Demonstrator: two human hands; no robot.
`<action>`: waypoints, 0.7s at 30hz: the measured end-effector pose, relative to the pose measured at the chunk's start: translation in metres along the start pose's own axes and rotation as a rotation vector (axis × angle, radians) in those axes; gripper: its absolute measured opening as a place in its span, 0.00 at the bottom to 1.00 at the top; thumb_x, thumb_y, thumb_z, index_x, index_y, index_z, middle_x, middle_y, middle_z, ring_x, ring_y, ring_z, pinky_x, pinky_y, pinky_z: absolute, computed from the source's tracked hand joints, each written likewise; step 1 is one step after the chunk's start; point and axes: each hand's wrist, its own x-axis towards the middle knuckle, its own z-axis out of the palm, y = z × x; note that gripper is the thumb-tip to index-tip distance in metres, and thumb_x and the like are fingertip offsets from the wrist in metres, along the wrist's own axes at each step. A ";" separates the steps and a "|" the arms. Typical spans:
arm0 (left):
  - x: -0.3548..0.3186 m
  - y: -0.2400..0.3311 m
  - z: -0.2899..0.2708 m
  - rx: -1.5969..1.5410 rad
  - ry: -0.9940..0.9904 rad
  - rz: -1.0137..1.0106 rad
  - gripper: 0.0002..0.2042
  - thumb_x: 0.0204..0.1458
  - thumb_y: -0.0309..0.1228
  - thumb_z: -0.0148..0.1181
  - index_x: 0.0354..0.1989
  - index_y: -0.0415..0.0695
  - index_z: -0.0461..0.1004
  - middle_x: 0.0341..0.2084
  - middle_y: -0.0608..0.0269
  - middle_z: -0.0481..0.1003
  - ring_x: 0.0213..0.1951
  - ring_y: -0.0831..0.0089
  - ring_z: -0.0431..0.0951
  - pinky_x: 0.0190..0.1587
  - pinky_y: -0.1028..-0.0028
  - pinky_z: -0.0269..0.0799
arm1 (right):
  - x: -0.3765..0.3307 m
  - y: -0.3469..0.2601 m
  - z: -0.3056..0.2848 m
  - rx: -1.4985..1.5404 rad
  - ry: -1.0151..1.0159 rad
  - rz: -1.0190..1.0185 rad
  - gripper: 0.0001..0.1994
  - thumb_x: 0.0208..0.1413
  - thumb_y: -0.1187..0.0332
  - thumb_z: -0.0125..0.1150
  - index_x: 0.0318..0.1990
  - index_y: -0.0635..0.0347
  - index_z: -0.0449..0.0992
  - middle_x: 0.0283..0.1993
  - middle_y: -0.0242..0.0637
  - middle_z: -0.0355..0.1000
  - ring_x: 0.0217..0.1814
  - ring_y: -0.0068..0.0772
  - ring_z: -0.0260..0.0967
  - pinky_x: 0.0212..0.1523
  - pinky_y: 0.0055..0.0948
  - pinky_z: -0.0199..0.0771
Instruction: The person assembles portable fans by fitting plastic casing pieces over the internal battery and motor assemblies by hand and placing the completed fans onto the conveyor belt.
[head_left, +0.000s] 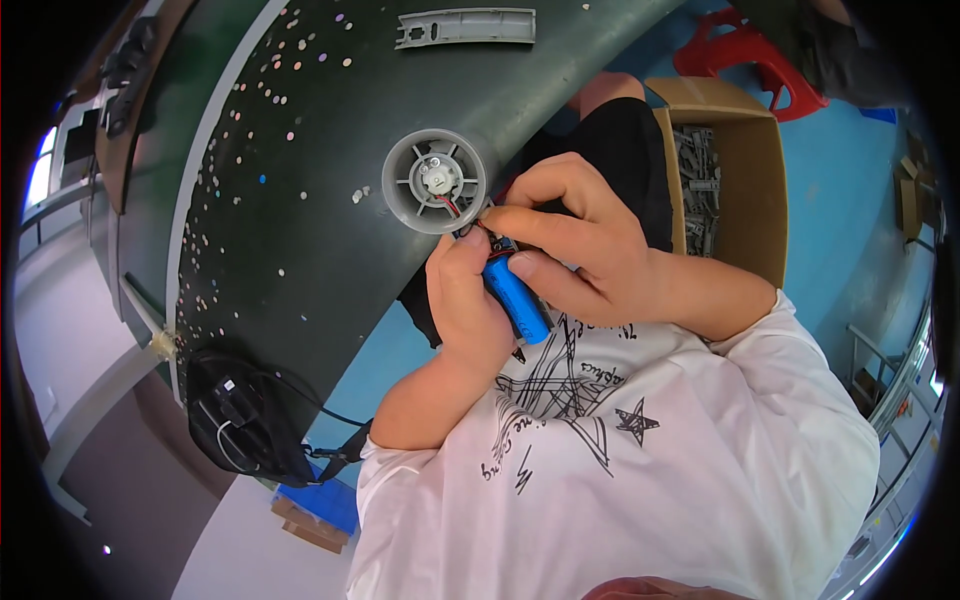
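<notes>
Apparently the blue cell [517, 303] sits in the curled left hand [462, 295], its wired end [499, 242] under the thumb. The right hand [600, 240] is partly closed, index fingertip at the wiring; whether it pinches a lead cannot be told. Thin red wires [447, 206] run to the motor in the grey fan housing [391, 186], just beyond the left thumb; pulling the cell away could strain or snap them, and a tug might shift the housing near the worktop [320, 250] edge. Right of the right hand, an open carton [745, 205] holds many grey parts [697, 180].
</notes>
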 end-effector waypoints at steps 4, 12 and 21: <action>-0.002 0.004 0.011 -0.126 0.039 0.019 0.17 0.56 0.38 0.41 0.42 0.36 0.70 0.35 0.63 0.72 0.37 0.78 0.69 0.41 0.76 0.65 | -0.001 0.002 -0.002 -0.054 -0.007 -0.068 0.15 0.50 0.72 0.59 0.45 0.68 0.76 0.43 0.44 0.67 0.42 0.41 0.64 0.44 0.34 0.66; -0.006 0.000 0.004 0.030 -0.053 0.080 0.23 0.53 0.39 0.40 0.48 0.33 0.68 0.41 0.57 0.73 0.43 0.73 0.71 0.47 0.76 0.65 | -0.001 0.006 -0.006 -0.022 -0.030 -0.126 0.15 0.49 0.73 0.59 0.45 0.66 0.77 0.43 0.44 0.67 0.41 0.41 0.64 0.44 0.35 0.65; -0.007 0.000 0.005 0.060 -0.103 0.174 0.25 0.54 0.40 0.38 0.50 0.30 0.67 0.44 0.54 0.72 0.45 0.71 0.72 0.49 0.73 0.66 | -0.004 0.007 -0.001 -0.018 0.038 -0.145 0.14 0.47 0.76 0.58 0.44 0.66 0.77 0.41 0.43 0.67 0.39 0.41 0.64 0.42 0.35 0.66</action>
